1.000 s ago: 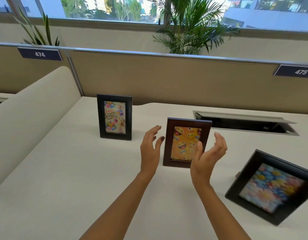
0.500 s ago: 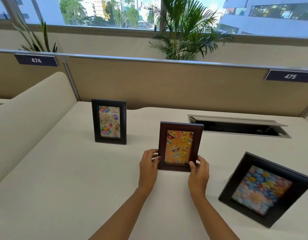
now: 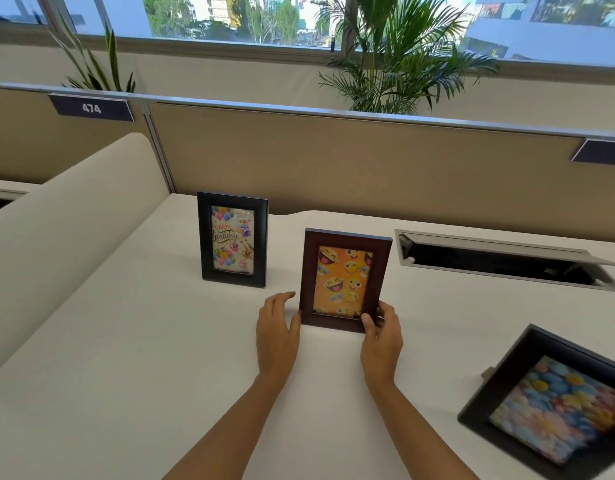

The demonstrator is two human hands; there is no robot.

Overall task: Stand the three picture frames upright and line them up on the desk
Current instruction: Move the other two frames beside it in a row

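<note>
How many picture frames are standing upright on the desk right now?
2: the black birthday-card frame at the back left, and the brown emoji frame at centre. The black flower-picture frame lies tilted at right.

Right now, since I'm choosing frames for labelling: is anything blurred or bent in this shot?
Head view: the birthday frame and emoji frame are sharp; the flower frame near the right edge is smeared; the partition rail bows from the wide lens; lighting is even daylight.

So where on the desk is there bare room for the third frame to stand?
Bare desk lies right of the brown frame, between the cable slot and the lying flower frame. The near left is also bare. It is crowded around the brown frame, with both hands at its base and the birthday frame close by.
</note>
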